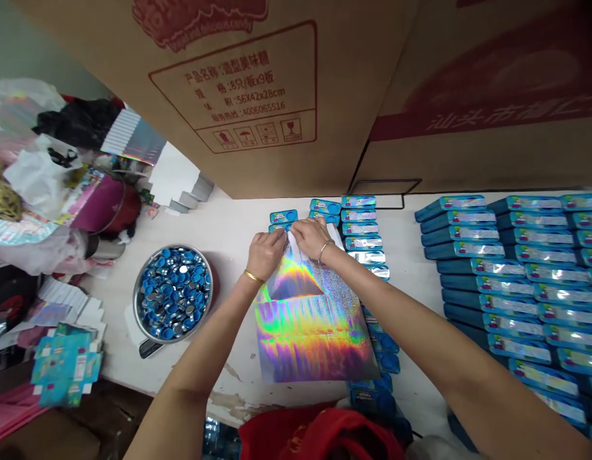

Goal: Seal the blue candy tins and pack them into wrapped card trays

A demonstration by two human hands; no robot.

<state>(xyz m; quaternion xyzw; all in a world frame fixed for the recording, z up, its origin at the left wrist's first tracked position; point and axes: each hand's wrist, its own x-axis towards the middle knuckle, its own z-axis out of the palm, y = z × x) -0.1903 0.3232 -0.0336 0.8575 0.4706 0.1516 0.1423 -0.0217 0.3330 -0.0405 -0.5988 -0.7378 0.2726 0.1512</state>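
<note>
**pack_rat:** Where's the holographic sheet (310, 332) sitting?

**benchview:** Right in the middle of the white surface (228, 223), straight in front of the person. Its long axis runs away from them. The near short edge is close to the front of the surface, and the far end points at the cardboard boxes (257, 96) at the back. That far end narrows in and looks folded or lifted, can't tell which.

**pack_rat:** And the hands?

**benchview:** Both are on that far end. The left hand (265, 252) is curled shut, pinching the left corner. The right hand (310, 236) is just beside it with its fingers closed on the edge, and there's a bit of white (292, 239) between the two. Each wrist has a bracelet.

**pack_rat:** What's around it?

**benchview:** A column of blue packs (360, 227) runs along the sheet's right side, partly tucked under it. More rows of packs (511, 268) are further right. Off to the left there's a metal bowl (134, 300) full of blue caps (174, 291).
</note>
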